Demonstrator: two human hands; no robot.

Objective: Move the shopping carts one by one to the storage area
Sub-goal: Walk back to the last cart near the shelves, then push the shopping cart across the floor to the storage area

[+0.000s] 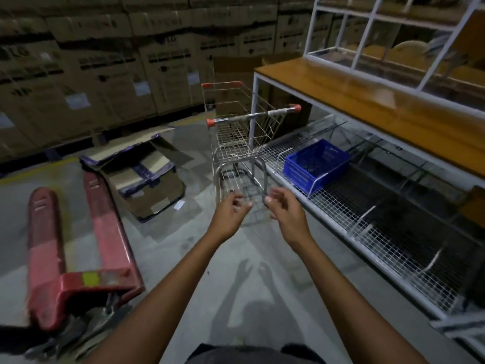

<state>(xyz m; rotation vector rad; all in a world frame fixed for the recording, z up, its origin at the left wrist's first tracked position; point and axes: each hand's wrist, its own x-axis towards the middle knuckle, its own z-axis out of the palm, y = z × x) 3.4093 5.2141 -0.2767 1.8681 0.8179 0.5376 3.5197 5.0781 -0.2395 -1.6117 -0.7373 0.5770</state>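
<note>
1 shopping cart of bare wire stands on the floor at 12 o'clock, just beside the end of the rack, with its handle toward the person and 2 orange caps on the handle's ends. 2 bare arms reach toward it. The left grip and the right grip hang side by side short of the handle, each with its fingers loosely curled and parted, pinching nothing.

At 8 o'clock lies 1 red pallet jack with 2 forks pointing away. At 10 o'clock a heap of flattened cardboard lies on the floor; its pieces overlap too much to count. At 2 o'clock 1 blue crate sits on the rack's wire shelf, under 1 long wooden board in a white frame.

The floor is grey concrete, and the shadows of both arms fall on it. A wall of stacked brown cartons fills the background from 10 to 1 o'clock. The room is dim.
</note>
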